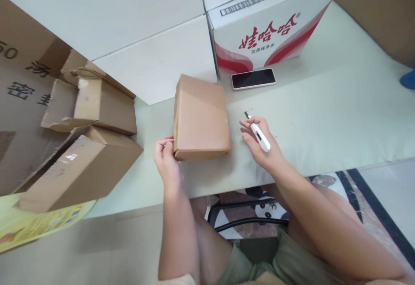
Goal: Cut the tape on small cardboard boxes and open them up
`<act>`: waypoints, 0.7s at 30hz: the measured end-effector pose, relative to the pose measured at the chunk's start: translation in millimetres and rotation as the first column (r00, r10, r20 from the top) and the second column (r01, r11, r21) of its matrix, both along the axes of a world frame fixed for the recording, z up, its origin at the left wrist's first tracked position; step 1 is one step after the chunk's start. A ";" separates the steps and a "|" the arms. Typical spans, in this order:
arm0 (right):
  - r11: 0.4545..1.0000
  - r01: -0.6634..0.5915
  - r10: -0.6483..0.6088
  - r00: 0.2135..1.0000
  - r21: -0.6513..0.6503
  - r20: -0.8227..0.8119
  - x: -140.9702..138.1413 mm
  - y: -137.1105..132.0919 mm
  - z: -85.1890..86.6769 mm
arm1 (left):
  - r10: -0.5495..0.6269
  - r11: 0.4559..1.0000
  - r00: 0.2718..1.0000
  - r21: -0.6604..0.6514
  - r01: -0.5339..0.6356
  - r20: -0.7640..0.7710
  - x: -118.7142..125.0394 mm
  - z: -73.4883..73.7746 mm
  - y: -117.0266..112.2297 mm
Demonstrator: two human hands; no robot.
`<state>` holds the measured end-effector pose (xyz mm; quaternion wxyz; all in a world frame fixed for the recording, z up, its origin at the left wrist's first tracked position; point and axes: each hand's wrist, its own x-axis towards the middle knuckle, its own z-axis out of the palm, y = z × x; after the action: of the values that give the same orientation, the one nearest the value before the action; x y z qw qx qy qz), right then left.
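A small brown cardboard box (pixel 202 116) lies on the pale green tabletop in front of me. My left hand (pixel 167 153) grips its near left corner, with the thumb on this side and the fingertips partly hidden behind the edge. To the right of the box, apart from it, my right hand (pixel 259 140) is closed round a white box cutter (pixel 260 138). The cutter's dark tip points away from me, toward the phone.
A phone (pixel 253 78) lies before a white and red carton (pixel 259 38). Large white boxes (pixel 162 60) stand behind. Opened brown cartons (pixel 106 107) sit at the left, above a yellow printed bag (pixel 42 224). The table's near edge (pixel 227 187) runs above my legs.
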<state>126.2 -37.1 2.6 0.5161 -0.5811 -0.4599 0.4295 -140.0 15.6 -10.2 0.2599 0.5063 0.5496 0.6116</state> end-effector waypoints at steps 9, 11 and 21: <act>0.970 -0.243 0.243 0.962 -0.011 0.126 -2.9 -5.7 9.2 | -0.097 0.916 0.958 -0.351 0.193 0.272 16.0 2.9 -10.6; 0.973 -0.230 0.223 0.960 0.022 0.166 -2.6 -5.7 8.2 | -0.164 0.889 0.949 -0.378 0.260 0.268 17.2 -0.5 -11.7; 0.953 -0.225 0.177 0.957 0.202 0.232 -2.6 -8.2 10.6 | -0.105 0.879 0.869 -0.363 0.308 0.484 23.8 8.5 -11.9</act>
<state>123.6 -45.3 13.3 0.4804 -0.5108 -0.6148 0.3609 -116.3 3.7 -1.7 0.5502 0.3383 0.5362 0.5435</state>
